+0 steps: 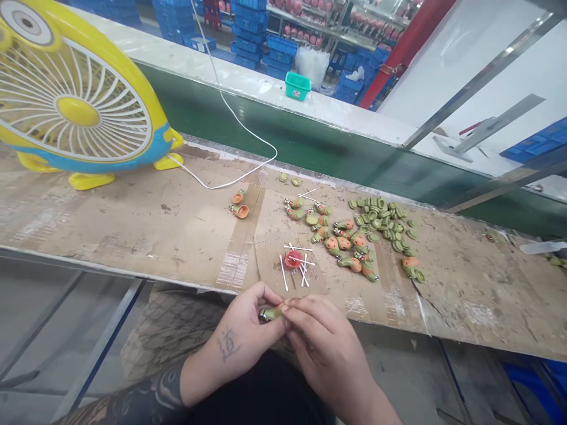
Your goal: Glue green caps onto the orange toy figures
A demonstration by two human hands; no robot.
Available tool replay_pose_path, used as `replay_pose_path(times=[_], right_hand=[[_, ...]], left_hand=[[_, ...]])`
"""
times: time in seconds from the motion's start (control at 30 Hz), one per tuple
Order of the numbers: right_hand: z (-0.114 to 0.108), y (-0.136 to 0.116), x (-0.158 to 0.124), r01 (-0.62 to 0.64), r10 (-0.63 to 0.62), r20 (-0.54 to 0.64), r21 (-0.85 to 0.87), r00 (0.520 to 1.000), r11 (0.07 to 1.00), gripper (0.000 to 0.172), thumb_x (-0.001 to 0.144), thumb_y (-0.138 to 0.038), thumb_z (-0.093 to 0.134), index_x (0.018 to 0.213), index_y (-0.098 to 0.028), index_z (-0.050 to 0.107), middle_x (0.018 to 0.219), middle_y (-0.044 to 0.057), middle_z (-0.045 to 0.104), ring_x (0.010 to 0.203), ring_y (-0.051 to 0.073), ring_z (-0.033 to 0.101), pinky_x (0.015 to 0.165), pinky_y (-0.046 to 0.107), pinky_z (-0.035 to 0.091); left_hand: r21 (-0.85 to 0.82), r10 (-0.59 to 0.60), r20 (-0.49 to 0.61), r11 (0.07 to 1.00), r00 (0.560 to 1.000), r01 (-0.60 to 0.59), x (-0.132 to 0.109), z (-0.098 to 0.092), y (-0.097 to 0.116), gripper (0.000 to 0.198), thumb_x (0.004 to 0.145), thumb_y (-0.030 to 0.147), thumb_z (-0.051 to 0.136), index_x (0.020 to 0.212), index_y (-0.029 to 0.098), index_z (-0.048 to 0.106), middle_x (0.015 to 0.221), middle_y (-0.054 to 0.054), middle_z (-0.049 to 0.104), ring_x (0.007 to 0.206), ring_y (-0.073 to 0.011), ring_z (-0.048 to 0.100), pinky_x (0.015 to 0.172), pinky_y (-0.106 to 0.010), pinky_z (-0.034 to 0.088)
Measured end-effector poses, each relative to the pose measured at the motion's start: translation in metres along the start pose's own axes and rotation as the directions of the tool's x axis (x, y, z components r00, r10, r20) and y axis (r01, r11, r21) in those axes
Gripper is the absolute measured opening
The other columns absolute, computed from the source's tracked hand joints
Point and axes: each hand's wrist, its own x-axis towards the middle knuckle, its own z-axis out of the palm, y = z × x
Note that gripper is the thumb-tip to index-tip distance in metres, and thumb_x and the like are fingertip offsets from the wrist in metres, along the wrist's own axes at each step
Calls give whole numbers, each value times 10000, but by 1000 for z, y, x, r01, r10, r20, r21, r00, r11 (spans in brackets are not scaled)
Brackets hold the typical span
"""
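Observation:
Near the table's front edge, my left hand (241,330) grips a small green and orange figurine (269,313) between thumb and fingers. My right hand (330,339) closes on the figurine's other end, its fingertips meeting those of the left. The figurine's far side is hidden by the fingers. Just beyond the hands sits a small tub of red paste or paint (293,259), with several cotton swabs (283,273) lying on and around it. To its right lies a group of similar figurines (343,242), green with spotted orange backs. Behind them is a heap of small green oval caps (378,217).
Two hollow figurine pieces (241,211) lie left of the swabs. A yellow fan (80,112) stands at the left, its white cable (230,112) looping across the cardboard-covered table (177,236). A green basket (297,86) rests on the ledge behind. A metal frame (482,77) rises at the right.

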Motion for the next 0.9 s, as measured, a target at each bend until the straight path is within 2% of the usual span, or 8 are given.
replay_pose_path(times=[0.07,0.17,0.3,0.43,0.63,0.77,0.9], right_hand=[[2,-2,-2,-23,25,-48,40,999,999,387,956,-95,631,1298,-275,606,1131,72,763,1022,229,717,903,408,632],[-1,0,-8,-115,128,-154,93,980,989,447,940,-216,700,1364,-279,572,1231,102,721,1155,271,690,972,438,618],[-10,14,-15,-196,211,-229,84,950,977,421,953,-245,672,1364,-273,586,1245,114,685,1139,277,683,970,449,611],[-17,34,-21,-257,254,-273,25,928,966,322,976,-232,629,1297,-262,618,1190,99,686,1020,239,693,915,415,608],[-20,51,-32,-371,351,-337,5,874,929,220,994,-258,612,1210,-251,651,1140,91,707,951,224,700,844,386,605],[-18,48,-32,-346,331,-304,3,893,938,209,1000,-247,605,1204,-246,649,1141,84,701,940,208,699,846,365,607],[-15,53,-28,-329,310,-288,-20,906,944,211,1003,-244,598,1209,-246,641,1143,79,704,985,216,702,855,357,609]], left_hand=[[-192,-23,72,981,997,37,0,-1,3,344,791,327,891,943,178,621,875,-14,717,819,-148,657,733,-257,527],[-444,-25,174,890,984,101,-1,-3,8,461,812,298,885,1130,195,567,898,-26,738,794,-146,681,711,-253,525],[-580,22,222,806,975,114,-4,-7,12,473,820,238,873,1157,192,544,893,-43,752,733,-120,680,651,-210,498],[-636,43,267,758,963,143,-3,-10,11,427,836,207,849,1138,203,547,901,-38,740,750,-113,678,646,-192,483],[-634,100,302,764,948,121,-1,-11,8,380,845,213,836,1069,201,529,876,-34,725,732,-113,663,635,-193,456],[-626,153,328,774,932,93,2,-11,4,346,863,223,815,1029,202,512,903,-42,731,742,-124,679,624,-194,456],[-656,174,366,745,914,121,6,-14,0,301,864,214,799,1038,183,555,902,-51,737,741,-127,695,632,-193,475]])
